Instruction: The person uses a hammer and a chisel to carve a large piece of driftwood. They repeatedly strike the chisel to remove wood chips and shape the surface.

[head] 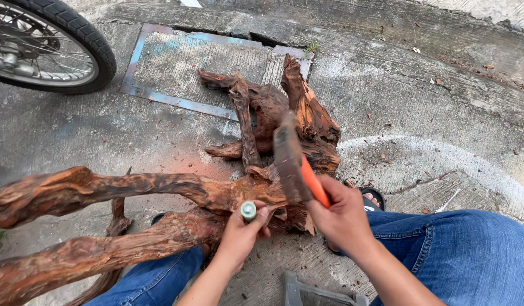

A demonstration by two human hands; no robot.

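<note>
Both hands work driftwood (pixel 160 198): left hand (pixel 242 229) chisel (pixel 248 211), right hand (pixel 341 212) hammer (pixel 293 164).

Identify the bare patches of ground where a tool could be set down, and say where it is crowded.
Bare concrete lies right of the driftwood root, above the jeans-clad knee, and left, between the wheel and root. It is crowded where the left hand holds a chisel and the right hand a hammer.

A gnarled root stump (pixel 256 141) lies on the concrete ground (pixel 421 124), its long limbs (pixel 103 192) stretching left. Behind it, a metal-framed cover (pixel 177 62) sits set into the ground. A wheel (pixel 52 45) stands far left, behind the limbs. In front of the stump, the left hand (pixel 242 229) sets a chisel (pixel 249 211) against the wood; just right, the right hand (pixel 341 212) raises a hammer (pixel 293 164) over it.
</note>
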